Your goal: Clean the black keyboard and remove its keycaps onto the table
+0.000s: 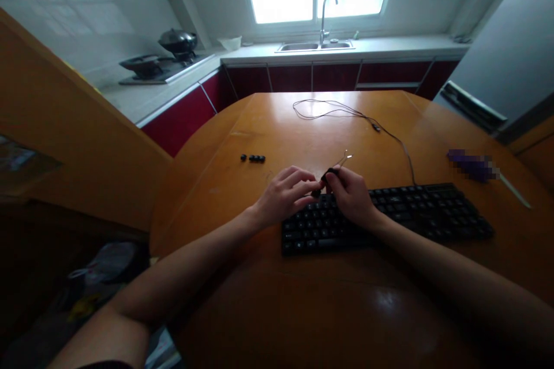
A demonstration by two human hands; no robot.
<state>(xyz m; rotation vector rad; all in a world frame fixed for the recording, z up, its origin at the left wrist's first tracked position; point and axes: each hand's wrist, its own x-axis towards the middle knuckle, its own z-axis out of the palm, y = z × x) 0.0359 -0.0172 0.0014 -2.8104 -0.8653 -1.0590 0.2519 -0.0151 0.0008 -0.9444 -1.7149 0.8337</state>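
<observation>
A black keyboard (411, 213) lies on the wooden table in front of me. My right hand (352, 193) is closed around a keycap puller (330, 172) above the upper left part of the keyboard. Its black handle shows between thumb and fingers, and its thin wire prongs point up and away. My left hand (292, 190) meets it at the fingertips, pinching a small black keycap (317, 192) just over the top rows. The fingers partly hide the keycap. Several loose keycaps (257, 158) sit in a short row on the table, left of the keyboard.
The keyboard cable (404, 147) runs back over the table (225, 184) and ends in loops. A purple brush-like object (471, 165) with a pale handle lies at the right. Behind stand a counter with a sink (298, 46), a stove with pans (177, 41) and a fridge.
</observation>
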